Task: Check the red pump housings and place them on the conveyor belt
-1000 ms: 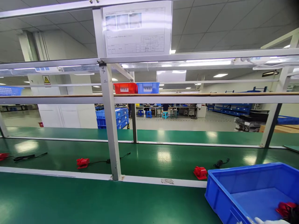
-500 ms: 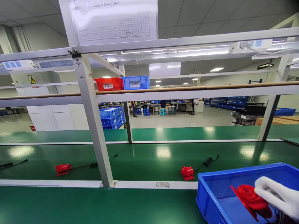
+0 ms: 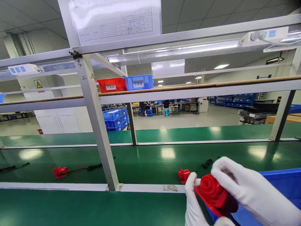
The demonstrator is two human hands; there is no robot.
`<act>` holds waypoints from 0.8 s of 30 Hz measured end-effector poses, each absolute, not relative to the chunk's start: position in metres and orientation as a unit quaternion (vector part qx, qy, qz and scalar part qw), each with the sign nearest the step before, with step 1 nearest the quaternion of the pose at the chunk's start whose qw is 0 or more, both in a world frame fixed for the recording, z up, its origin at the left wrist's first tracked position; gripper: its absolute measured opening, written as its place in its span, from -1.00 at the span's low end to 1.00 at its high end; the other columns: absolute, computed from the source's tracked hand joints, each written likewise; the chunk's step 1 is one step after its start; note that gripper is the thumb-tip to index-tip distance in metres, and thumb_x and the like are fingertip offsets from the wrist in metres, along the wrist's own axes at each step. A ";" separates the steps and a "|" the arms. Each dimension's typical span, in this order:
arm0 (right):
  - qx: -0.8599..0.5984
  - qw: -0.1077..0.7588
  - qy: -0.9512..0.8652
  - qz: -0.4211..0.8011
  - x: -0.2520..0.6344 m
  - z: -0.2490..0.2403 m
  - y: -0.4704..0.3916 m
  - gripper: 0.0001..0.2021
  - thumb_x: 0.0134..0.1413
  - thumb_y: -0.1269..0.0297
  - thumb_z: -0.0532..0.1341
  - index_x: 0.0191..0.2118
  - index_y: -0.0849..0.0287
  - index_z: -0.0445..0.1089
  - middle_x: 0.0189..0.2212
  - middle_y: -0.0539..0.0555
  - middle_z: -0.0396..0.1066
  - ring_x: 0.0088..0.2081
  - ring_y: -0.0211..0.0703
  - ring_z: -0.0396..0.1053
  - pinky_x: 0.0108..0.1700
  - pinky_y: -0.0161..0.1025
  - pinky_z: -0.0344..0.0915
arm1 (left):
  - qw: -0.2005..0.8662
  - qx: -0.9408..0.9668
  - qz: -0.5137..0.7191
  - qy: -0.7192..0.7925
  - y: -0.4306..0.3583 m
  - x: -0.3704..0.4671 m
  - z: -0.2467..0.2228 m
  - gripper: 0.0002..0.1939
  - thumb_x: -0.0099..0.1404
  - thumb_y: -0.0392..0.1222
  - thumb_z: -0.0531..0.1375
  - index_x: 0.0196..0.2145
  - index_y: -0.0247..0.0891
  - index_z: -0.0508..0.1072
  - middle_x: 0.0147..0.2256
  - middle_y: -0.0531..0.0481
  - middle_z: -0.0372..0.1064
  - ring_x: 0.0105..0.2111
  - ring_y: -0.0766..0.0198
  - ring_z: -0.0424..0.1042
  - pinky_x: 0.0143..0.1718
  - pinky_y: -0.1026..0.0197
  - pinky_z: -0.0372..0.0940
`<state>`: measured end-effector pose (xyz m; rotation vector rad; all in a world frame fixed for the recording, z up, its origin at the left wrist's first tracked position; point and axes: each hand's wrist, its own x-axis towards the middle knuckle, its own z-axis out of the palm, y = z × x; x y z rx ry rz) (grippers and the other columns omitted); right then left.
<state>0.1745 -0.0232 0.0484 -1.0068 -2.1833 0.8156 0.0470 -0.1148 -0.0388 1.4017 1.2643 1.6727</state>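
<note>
A small red water pump (image 3: 215, 194) with a round ringed inlet and a flat base is held tilted between my white-gloved hands at lower right. My left hand (image 3: 195, 202) grips the edge of its base from the left. From above and the right, my right hand (image 3: 246, 185) closes its fingers on the pump body. Behind and below my right hand is a blue bin (image 3: 279, 179), mostly covered by my hands. Just beyond my left fingertips, another red pump (image 3: 183, 175) lies on the green belt with its black cord (image 3: 207, 164).
Another corded red pump (image 3: 61, 171) lies on the green belt (image 3: 145, 163) to the left. A grey metal post (image 3: 100, 125) rises in front of the belt. Overhead, a shelf carries a red bin (image 3: 111, 85) and a small blue bin (image 3: 139, 82).
My right hand has lifted the pump out of the blue bin and moved it left. My left hand has come into view and taken hold of the pump too. The view has shifted slightly.
</note>
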 end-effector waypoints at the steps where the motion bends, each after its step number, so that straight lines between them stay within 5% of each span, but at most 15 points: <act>1: -0.359 0.294 -0.833 0.299 0.164 0.053 -0.029 -0.63 0.18 -0.16 0.04 -0.39 0.02 0.29 -0.51 -0.02 0.39 -0.47 -0.20 0.35 -0.42 -0.31 0.34 | 0.302 0.507 0.651 0.478 -0.116 0.045 -0.039 0.01 0.13 0.31 0.29 0.33 -0.16 -0.05 0.23 -0.31 0.21 0.22 -0.24 0.23 0.17 -0.11 0.25; 5: -0.297 0.335 -0.848 0.281 0.123 0.063 -0.049 -0.66 0.22 -0.10 0.05 -0.36 0.05 0.30 -0.50 -0.04 0.42 -0.48 -0.26 0.39 -0.44 -0.37 0.35 | 0.291 0.391 0.759 0.432 -0.115 0.027 -0.032 0.06 0.04 0.45 0.25 0.29 -0.15 -0.02 0.26 -0.31 0.16 0.24 -0.15 0.22 0.25 -0.02 0.17; 9: -0.247 0.401 -0.822 0.320 0.091 0.046 -0.051 -0.65 0.24 -0.10 0.06 -0.09 0.05 0.30 -0.28 0.04 0.48 -0.27 -0.20 0.49 -0.25 -0.33 0.45 | 0.321 0.268 0.826 0.378 -0.111 -0.005 -0.017 -0.17 0.19 0.45 0.10 0.21 -0.17 0.19 0.18 -0.24 0.30 0.16 -0.04 0.35 0.20 0.03 0.25; 15: -0.251 0.258 -0.899 0.249 0.083 0.021 -0.042 -0.44 0.21 -0.05 0.09 0.25 0.04 0.16 0.18 0.14 0.31 0.12 -0.04 0.38 0.12 -0.13 0.37 | 0.359 0.136 0.848 0.364 -0.110 -0.027 -0.004 -0.38 0.32 0.34 0.03 0.04 -0.21 0.43 -0.17 -0.13 0.54 -0.10 0.08 0.52 -0.06 0.12 0.43; 17: -0.257 0.181 -0.925 0.215 0.095 0.020 -0.041 -0.39 0.15 0.00 0.14 0.30 0.02 0.16 0.09 0.13 0.41 0.04 0.03 0.45 0.05 -0.09 0.42 | 0.333 0.127 0.860 0.365 -0.113 -0.033 0.000 -0.38 0.32 0.37 0.01 -0.06 -0.22 0.47 -0.31 -0.08 0.54 -0.22 0.14 0.54 -0.16 0.18 0.44; 20: -0.228 0.107 -0.949 0.189 0.112 0.015 -0.039 -0.58 0.11 0.14 0.16 0.11 -0.16 0.39 -0.31 0.03 0.56 -0.29 0.00 0.54 -0.22 -0.17 0.47 | 0.272 0.153 0.898 0.309 -0.120 -0.047 0.011 -0.43 0.34 0.34 0.00 -0.22 -0.22 0.47 -0.45 0.00 0.45 -0.39 0.25 0.47 -0.30 0.23 0.40; 24: -0.188 0.171 -0.954 0.161 0.113 -0.001 -0.036 -0.80 0.16 0.16 0.12 -0.25 -0.11 0.51 -0.46 0.00 0.50 -0.43 -0.09 0.48 -0.32 -0.25 0.42 | 0.316 0.132 0.910 0.233 -0.123 -0.060 0.017 -0.55 0.37 0.21 0.08 -0.25 -0.25 0.46 -0.49 0.03 0.38 -0.49 0.30 0.38 -0.39 0.24 0.34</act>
